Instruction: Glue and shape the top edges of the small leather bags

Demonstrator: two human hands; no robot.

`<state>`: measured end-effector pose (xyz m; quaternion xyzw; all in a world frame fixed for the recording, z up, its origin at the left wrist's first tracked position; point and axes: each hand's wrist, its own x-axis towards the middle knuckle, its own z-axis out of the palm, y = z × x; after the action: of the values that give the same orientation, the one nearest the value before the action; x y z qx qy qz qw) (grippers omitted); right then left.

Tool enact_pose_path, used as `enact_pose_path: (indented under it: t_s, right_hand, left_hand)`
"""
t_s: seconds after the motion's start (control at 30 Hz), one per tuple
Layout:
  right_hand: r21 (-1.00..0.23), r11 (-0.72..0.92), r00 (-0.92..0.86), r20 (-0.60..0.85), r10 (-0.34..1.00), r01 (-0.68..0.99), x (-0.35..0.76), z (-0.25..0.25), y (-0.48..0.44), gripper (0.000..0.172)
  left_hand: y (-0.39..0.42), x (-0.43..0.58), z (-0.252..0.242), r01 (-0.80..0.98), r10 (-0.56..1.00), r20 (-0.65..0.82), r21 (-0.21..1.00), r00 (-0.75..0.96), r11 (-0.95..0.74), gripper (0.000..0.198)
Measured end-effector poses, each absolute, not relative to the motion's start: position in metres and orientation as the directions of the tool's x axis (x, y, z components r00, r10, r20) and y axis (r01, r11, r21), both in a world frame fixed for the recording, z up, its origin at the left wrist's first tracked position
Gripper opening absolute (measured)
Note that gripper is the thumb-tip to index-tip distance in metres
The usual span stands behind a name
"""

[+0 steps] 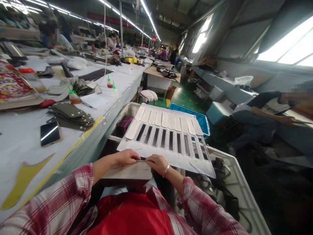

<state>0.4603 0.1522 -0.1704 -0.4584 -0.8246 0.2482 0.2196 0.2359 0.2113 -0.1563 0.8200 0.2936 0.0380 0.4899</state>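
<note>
On my lap lies a pale, flat piece with rounded corners and a dark lower side (132,171); its exact kind is unclear. My left hand (127,157) is closed at its far edge, fingertips bent down onto it. Close beside it, my right hand (158,164), with a bracelet on the wrist, pinches the same edge. Just beyond the hands rests a white board (146,148) with a row of dark slots. Pale, round-ended strips (164,119) lie side by side along its far part, and one more (133,129) lies at its left.
The long white worktable (80,137) at left bears a phone (51,133), stacked dark pieces (70,114) and glue bottles (73,97). A white crate (234,166) with dark bags stands at right, a blue crate (204,122) behind the board. A seated person (261,111) works at right.
</note>
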Motion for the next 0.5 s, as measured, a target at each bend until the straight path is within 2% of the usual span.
enact_pose_path:
  t_s: [0.27,0.4,0.5]
  right_hand:
    - [-0.532,0.53,-0.552,0.135,0.823,0.66,0.461,-0.173,0.151,0.023]
    - [-0.506,0.56,-0.57,0.155,0.807,0.656,0.46,-0.173,0.146,0.021]
    - [-0.422,0.623,-0.615,0.175,0.769,0.659,0.461,-0.175,0.143,0.022]
  left_hand:
    - [0.197,0.232,-0.154,0.431,0.519,-0.21,0.83,0.829,-0.353,0.031]
    - [0.194,0.231,-0.155,0.413,0.508,-0.16,0.8,0.846,-0.435,0.031]
    - [0.193,0.23,-0.158,0.409,0.496,-0.11,0.73,0.861,-0.548,0.032]
